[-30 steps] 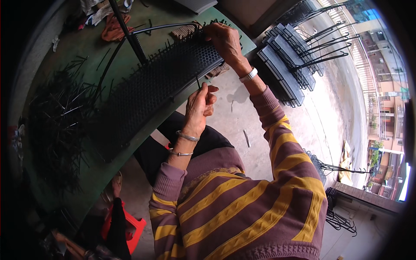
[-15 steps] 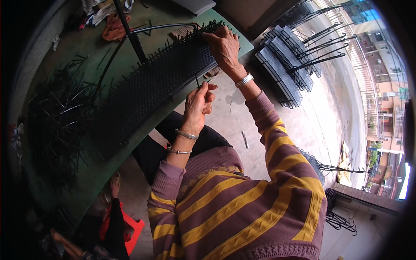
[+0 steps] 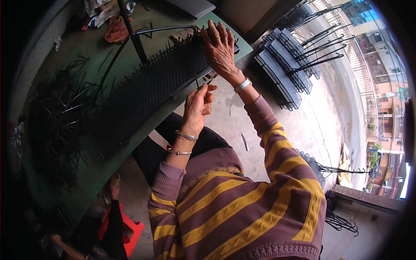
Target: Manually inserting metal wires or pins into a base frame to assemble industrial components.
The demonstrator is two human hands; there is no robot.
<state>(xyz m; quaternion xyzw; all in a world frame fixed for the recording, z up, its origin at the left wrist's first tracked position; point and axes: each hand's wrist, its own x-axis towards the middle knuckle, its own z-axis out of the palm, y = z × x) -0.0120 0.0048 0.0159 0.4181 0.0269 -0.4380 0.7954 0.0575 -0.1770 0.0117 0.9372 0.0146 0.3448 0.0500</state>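
A long black perforated panel (image 3: 160, 80) lies on the green table, with a row of short black rods standing up along its far edge. My right hand (image 3: 220, 54) rests with fingers spread over the panel's right end, touching the rods there. Just in front of the panel's near edge, my left hand (image 3: 198, 106) is closed with a thin black rod (image 3: 197, 81) poking up from between thumb and fingers. A big tangled heap of thin black rods (image 3: 63, 112) lies at the table's left.
The green table (image 3: 97, 188) curves across the left. An orange cloth (image 3: 116, 29) and a black frame post (image 3: 135, 45) are at the back. Stacked mesh racks with hooked rods (image 3: 279, 65) stand on the floor at right. Another person's arm (image 3: 69, 247) and a red stool (image 3: 133, 229) show lower left.
My right hand has gone from bent, pinching fingers at the rods to spread fingers laid over the panel's end. My left hand has hardly moved and keeps its thin rod.
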